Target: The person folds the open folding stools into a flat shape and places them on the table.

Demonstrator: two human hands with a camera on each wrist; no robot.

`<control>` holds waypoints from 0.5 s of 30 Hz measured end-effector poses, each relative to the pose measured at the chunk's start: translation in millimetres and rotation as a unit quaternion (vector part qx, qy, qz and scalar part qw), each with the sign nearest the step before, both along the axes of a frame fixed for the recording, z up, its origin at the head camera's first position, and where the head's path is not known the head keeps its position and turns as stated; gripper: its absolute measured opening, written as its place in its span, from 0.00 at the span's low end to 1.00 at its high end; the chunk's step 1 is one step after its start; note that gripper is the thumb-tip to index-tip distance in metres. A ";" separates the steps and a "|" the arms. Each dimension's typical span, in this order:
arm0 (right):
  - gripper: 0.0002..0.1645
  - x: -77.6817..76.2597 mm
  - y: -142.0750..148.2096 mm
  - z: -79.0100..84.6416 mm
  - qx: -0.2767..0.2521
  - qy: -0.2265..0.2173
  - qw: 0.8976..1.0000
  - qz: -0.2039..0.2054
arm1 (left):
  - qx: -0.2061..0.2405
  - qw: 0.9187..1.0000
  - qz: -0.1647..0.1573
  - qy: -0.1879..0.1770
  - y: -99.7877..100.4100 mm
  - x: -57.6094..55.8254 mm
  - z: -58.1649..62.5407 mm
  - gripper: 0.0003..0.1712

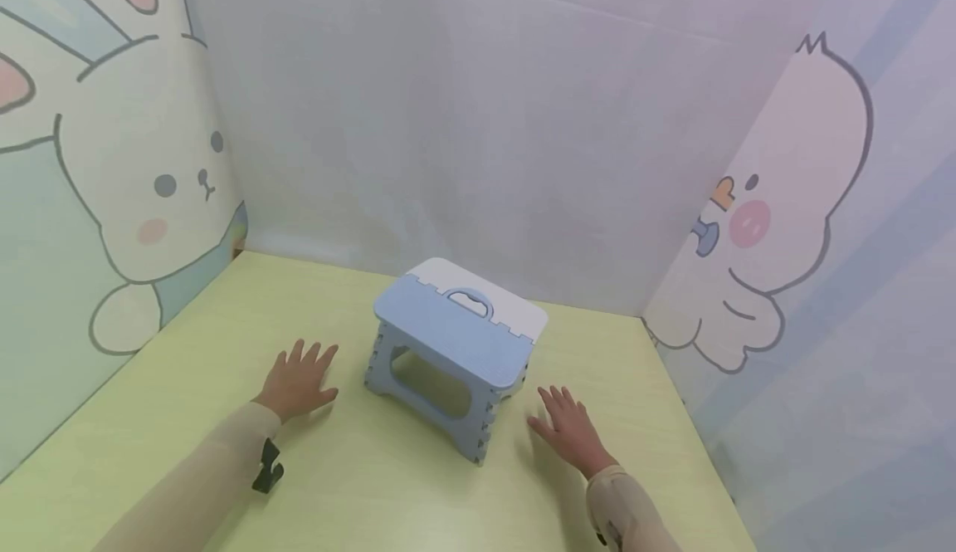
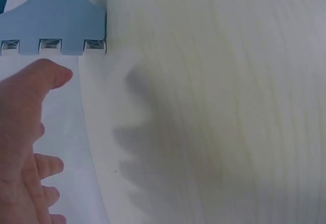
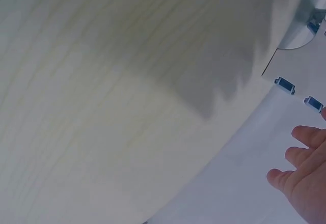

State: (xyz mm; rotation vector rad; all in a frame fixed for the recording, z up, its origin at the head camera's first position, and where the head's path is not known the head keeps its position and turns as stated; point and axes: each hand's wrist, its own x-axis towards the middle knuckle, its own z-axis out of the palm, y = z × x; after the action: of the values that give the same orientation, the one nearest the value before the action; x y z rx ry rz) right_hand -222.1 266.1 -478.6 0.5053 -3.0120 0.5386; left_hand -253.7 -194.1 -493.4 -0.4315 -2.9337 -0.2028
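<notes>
A blue and white folding step stool (image 1: 441,328) stands upright and unfolded near the middle of the table. Its top has a handle slot, and toothed hinge edges run down its legs. To its left, my left hand (image 1: 296,382) hovers with fingers spread, apart from the stool. On the other side my right hand (image 1: 571,432) is held out, fingers extended, also holding nothing. The left wrist view shows a blue stool leg (image 2: 56,18) just beyond the left thumb (image 2: 53,74). In the right wrist view, the right fingers (image 3: 300,155) appear below part of the stool (image 3: 303,63).
The yellow wood-grain table (image 1: 314,494) meets a pale curtain (image 1: 448,120) at the back. A rabbit print (image 1: 149,145) covers the left wall, and a duck print (image 1: 799,178) the right one. A black clip (image 1: 269,467) sits at my left sleeve.
</notes>
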 end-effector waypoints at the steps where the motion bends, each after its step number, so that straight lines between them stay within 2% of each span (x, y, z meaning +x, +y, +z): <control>1: 0.36 0.0 -0.4 -0.6 -0.005 0.001 1.000 0.001 | 0.000 1.000 0.000 -0.005 -0.3 -0.2 0.1 0.39; 3: 0.35 -0.1 -1.4 -1.2 -0.010 0.001 1.000 0.002 | 0.002 1.000 -0.001 -0.018 -0.8 -0.9 0.3 0.38; 7: 0.33 -1.3 -3.0 -1.7 -0.040 -0.004 0.999 -0.002 | 0.046 0.997 -0.013 -0.065 -3.8 -3.7 -0.4 0.37; 10: 0.32 -2.2 -4.2 -1.7 -0.073 -0.022 0.997 -0.007 | 0.085 0.990 -0.022 -0.107 -6.9 -6.9 -3.1 0.37; 15: 0.31 -2.5 -5.5 -1.4 -0.132 -0.049 0.990 -0.016 | 0.131 0.979 -0.032 -0.156 -11.2 -12.3 -4.6 0.39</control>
State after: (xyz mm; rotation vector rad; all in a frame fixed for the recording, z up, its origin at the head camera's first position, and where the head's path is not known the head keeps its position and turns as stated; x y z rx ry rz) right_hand -224.6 260.6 -480.0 0.4250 -2.9645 0.9686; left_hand -266.0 -205.4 -497.9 -0.4911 -3.1319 -0.7167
